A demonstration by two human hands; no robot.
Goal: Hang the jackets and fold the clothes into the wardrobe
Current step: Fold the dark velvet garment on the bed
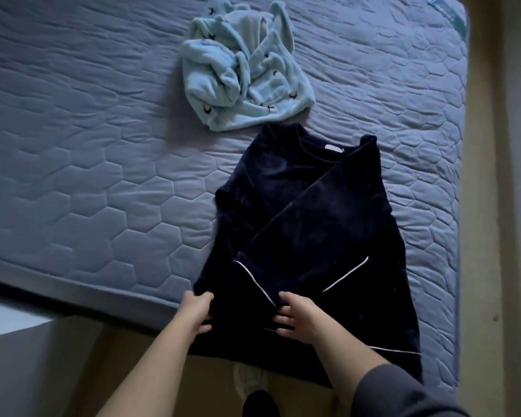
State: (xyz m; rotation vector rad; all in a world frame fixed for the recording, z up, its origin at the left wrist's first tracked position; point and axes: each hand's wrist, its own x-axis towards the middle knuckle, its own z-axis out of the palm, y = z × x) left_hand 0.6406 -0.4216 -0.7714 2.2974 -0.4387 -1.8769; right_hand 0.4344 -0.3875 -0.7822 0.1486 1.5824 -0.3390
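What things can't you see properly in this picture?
1. The wardrobe: nowhere in the head view, outside the frame.
2. The dark navy top: its bottom hem hangs over the mattress edge and is dim.
3. The left hand and right hand: fingertips are buried in the dark fabric.
4. The light blue fleece garment: crumpled, so its type is unclear.
5. The small prints on it: too small to identify.

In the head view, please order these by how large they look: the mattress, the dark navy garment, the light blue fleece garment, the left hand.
1. mattress, largest by far
2. dark navy garment
3. light blue fleece garment; it is crumpled and farther away, so its true size is unsure
4. left hand, smallest
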